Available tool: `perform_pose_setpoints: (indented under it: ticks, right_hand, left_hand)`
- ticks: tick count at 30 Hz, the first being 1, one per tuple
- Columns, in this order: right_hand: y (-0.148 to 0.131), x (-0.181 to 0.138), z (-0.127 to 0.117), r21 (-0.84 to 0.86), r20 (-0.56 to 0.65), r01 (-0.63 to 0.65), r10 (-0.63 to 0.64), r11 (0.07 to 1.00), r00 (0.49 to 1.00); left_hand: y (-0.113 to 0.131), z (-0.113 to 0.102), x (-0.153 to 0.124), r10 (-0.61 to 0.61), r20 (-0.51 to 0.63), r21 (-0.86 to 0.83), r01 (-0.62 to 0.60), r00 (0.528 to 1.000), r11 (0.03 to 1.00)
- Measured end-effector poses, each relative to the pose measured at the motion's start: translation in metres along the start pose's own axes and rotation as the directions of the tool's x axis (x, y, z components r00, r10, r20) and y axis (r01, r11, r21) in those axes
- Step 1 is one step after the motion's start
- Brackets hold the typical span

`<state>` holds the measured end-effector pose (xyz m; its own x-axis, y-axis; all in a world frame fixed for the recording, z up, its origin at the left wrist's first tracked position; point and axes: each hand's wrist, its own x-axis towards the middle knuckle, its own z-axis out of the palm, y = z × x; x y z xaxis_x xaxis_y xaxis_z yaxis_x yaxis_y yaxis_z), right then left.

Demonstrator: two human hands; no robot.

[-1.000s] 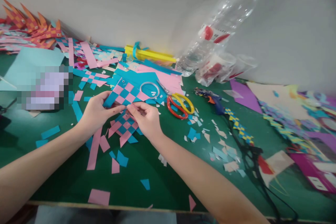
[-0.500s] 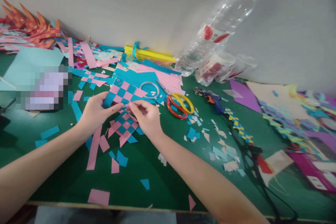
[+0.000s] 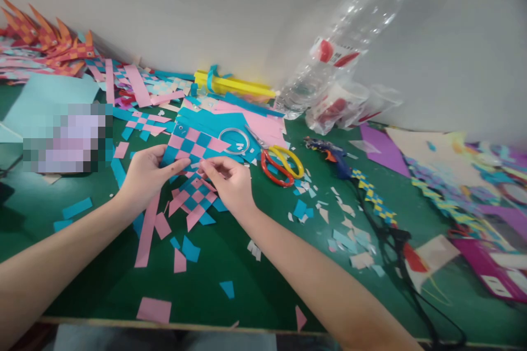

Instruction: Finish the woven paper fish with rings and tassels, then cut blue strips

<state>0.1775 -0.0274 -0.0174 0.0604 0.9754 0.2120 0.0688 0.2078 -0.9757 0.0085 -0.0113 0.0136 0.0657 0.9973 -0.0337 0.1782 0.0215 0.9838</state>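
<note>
My left hand (image 3: 146, 175) and my right hand (image 3: 230, 184) both grip a woven piece of pink and blue paper strips (image 3: 192, 147), held a little above the green table (image 3: 230, 263). The left thumb and fingers pinch its lower left edge. My right fingertips pinch its lower edge near the middle. Under my hands lies a second pink and blue woven piece (image 3: 193, 200) flat on the table.
Red and yellow scissors (image 3: 280, 163) and a tape ring (image 3: 234, 140) lie just right of my hands. A clear plastic bottle (image 3: 349, 38) leans on the wall behind. Paper scraps, strips, a glue gun (image 3: 333, 154) and other woven pieces cover the table.
The woven piece in my hands has shifted slightly left and up, and my hands moved with it. Nothing else moved.
</note>
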Motion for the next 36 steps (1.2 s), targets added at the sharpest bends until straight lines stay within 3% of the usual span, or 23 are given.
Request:
perform_pose_setpoints:
  ticks: [7,15,24,28,32,36]
  right_hand:
    - [0.000,0.001,-0.001,-0.006,-0.015,0.015,-0.015,1.000,1.000]
    - [0.005,0.003,-0.002,-0.040,-0.087,0.044,-0.048,0.998,0.995]
    - [0.005,0.007,-0.005,0.033,-0.134,0.033,-0.028,0.999,0.991]
    - [0.003,0.005,-0.006,-0.118,-0.149,0.174,-0.190,0.978,0.970]
    - [-0.001,-0.002,-0.005,-0.351,0.004,0.393,-0.419,0.850,0.908]
    - [0.000,-0.004,-0.004,-0.461,0.115,0.516,-0.528,0.722,0.841]
  left_hand:
    - [-0.006,-0.003,0.003,0.039,0.013,-0.020,-0.038,0.999,0.999]
    - [-0.007,0.001,0.004,-0.011,0.092,-0.074,0.018,0.996,0.997]
    - [-0.009,-0.001,0.003,0.027,0.037,-0.119,-0.022,0.999,0.993]
    - [-0.008,0.000,0.004,0.000,0.001,-0.179,0.000,1.000,0.984]
    - [-0.006,0.003,0.001,-0.020,0.024,-0.197,0.025,0.999,0.980]
    - [-0.005,0.006,-0.002,-0.019,0.057,-0.191,0.030,0.998,0.981]
